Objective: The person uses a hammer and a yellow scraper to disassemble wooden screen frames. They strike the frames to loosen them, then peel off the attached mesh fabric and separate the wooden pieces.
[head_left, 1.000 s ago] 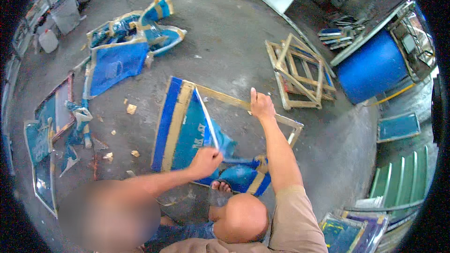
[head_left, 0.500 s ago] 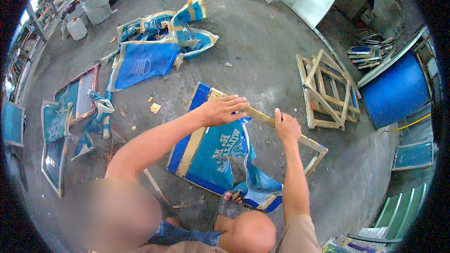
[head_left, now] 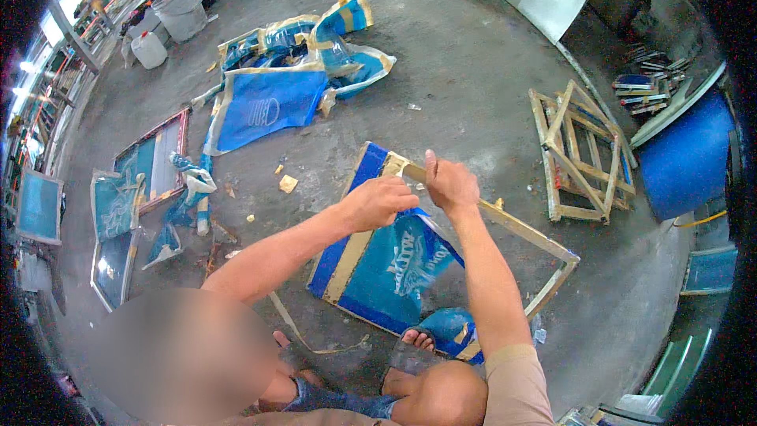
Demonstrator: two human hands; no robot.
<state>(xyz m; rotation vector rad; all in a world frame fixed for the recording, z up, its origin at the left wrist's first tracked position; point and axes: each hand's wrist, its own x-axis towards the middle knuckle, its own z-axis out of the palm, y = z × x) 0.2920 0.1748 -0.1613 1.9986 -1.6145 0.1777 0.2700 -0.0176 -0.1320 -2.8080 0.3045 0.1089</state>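
A wooden screen-printing frame lies tilted on the floor before me, its teal mesh with white print still along the left part and loose on the right. Blue and tan tape edges that left side. My left hand is closed, its fingertips pinching the mesh's upper edge near the far bar. Just right of it, my right hand is closed over the far bar, thumb pointing up; its fingers are partly hidden. A pale scrap shows between the hands. My sandalled foot is at the near edge, beside crumpled mesh.
A heap of torn blue mesh lies beyond. Stacked bare wooden frames stand at right, near a blue panel. More meshed frames lie at left. White buckets and a jug stand farther back.
My right hand has slid left along the far bar, close to my left hand. The left hand has gone from lying flat to curled. The loose mesh has dropped toward my foot.
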